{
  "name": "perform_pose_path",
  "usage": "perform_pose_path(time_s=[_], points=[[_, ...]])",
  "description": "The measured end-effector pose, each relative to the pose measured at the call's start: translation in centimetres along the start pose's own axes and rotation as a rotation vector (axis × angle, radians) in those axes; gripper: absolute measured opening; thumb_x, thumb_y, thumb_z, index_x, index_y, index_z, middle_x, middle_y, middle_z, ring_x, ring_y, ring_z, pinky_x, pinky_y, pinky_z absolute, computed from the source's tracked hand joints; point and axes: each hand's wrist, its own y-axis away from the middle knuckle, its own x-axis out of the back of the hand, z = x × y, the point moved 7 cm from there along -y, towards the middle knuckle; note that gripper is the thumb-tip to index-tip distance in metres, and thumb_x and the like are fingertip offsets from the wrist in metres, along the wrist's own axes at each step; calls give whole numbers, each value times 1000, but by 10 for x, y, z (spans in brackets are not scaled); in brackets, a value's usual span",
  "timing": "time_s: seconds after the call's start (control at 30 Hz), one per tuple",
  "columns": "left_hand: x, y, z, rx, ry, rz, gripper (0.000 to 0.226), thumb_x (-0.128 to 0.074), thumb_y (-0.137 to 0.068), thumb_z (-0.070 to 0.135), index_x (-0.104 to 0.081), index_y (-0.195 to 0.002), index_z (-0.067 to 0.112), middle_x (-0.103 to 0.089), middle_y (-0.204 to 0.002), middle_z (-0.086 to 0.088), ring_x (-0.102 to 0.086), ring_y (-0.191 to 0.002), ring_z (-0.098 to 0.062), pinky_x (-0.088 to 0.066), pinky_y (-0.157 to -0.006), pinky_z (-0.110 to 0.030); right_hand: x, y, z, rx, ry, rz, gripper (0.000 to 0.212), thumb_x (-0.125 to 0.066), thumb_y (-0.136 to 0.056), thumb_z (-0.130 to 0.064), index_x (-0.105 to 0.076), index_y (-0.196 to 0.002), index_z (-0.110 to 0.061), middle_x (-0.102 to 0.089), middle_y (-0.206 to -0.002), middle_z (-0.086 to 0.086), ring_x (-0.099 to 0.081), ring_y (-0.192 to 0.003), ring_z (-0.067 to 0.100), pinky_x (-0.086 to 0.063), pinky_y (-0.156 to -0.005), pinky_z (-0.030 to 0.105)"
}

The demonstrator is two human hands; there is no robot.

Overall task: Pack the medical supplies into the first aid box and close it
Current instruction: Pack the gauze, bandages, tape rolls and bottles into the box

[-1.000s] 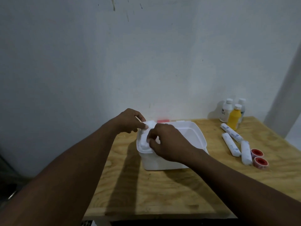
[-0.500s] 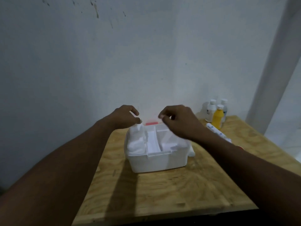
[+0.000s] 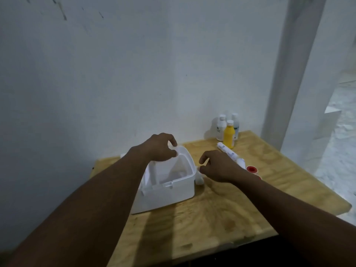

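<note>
Box open now: the white plastic first aid box sits on the pale plywood table with its inside bare to the camera, where a second ago a white lid covered the top and half a second ago a divided tray filled it. The left hand is curled at the far rim, fingers pinched on a white edge there, tray or lid I cannot tell. The right hand, over the box half a second ago, has swung off to the right side, fingers loosely bent and holding nothing I can see. Out beyond it wait the supplies, all unpacked: the yellow bottle with a white cap, white bottles behind it by the wall, white wrapped bandage rolls and a red-centred tape roll. My read: opening is nearly done, and that right hand looks headed for the first item
</note>
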Motion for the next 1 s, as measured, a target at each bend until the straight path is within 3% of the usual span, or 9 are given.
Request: perform_pose_path(time_s=[0.17, 0.33, 0.47, 0.53, 0.6, 0.67, 0.73, 0.87, 1.0], points=[[5, 5, -10, 1, 67, 29, 37, -70, -86, 41, -64, -120, 27, -62, -119, 0, -59, -106, -16, -45, -83, -25, -36, -11, 0, -34, 73, -120, 41, -69, -81, -34, -55, -117, -21, -62, -119, 5, -60, -103, 22, -46, -77, 31], [7, 9, -10, -20, 62, 50, 33, -59, -92, 21, -67, -124, 21, -65, -125, -2, -59, -117, -18, -42, -92, -23, -37, -15, 3, -55, 64, -103, 45, -66, -83, -32, -52, -125, -22, -62, -123, 5, -61, -107, 23, -48, -83, 33], [15, 13, -19, -3, 98, 40, 35, -54, -92, 13, -71, -122, 19, -66, -132, -2, -58, -123, -20, -44, -105, -28, 18, -14, -17, -6, -158, 271, 30, -60, -85, -29, -60, -113, -19, -72, -95, 2, -68, -90, 21, -49, -76, 31], [22, 16, -26, -1, 87, 46, 33, -56, -92, 15, -73, -120, 17, -68, -130, -1, -59, -119, -18, -44, -100, -26, 46, -8, -43, 58, -312, 397, 21, -65, -82, -25, -60, -101, -18, -69, -76, -5, -66, -77, 15, -49, -70, 29], [27, 22, -34, -5, 79, 62, 31, -55, -93, 16, -75, -116, 16, -71, -123, 0, -60, -107, -14, -43, -90, -24, 57, -1, -77, 150, -365, 381, 22, -72, -77, -22, -60, -95, -20, -65, -67, -10, -63, -67, 2, -46, -63, 22], [31, 27, -45, 18, 67, 95, 28, -55, -93, 16, -78, -109, 15, -73, -114, 0, -60, -99, -14, -46, -85, -26, 47, 7, -110, 237, -353, 251, 26, -77, -75, -22, -60, -95, -21, -63, -63, -11, -59, -54, -9, -39, -50, 7], [34, 30, -56, 46, 58, 121, 26, -56, -91, 18, -79, -100, 12, -76, -108, -5, -63, -96, -18, -51, -86, -34, 25, 14, -131, 297, -313, 124, 27, -77, -77, -25, -60, -97, -22, -63, -64, -11, -57, -50, -10, -38, -46, 6], [38, 39, -72, 55, 73, 136, 31, -52, -91, 11, -79, -105, 15, -75, -114, -1, -63, -102, -16, -47, -88, -27, -19, 22, -144, 376, -185, 13, 28, -73, -80, -25, -63, -106, -19, -69, -83, -5, -63, -74, 9, -48, -67, 23], [40, 42, -83, 70, 110, 154, 31, -52, -93, 11, -77, -110, 15, -73, -121, -2, -64, -112, -18, -48, -94, -28, -35, 18, -140, 374, -89, 31, 28, -66, -84, -33, -68, -109, -20, -71, -98, -2, -62, -87, 12, -53, -83, 33]])
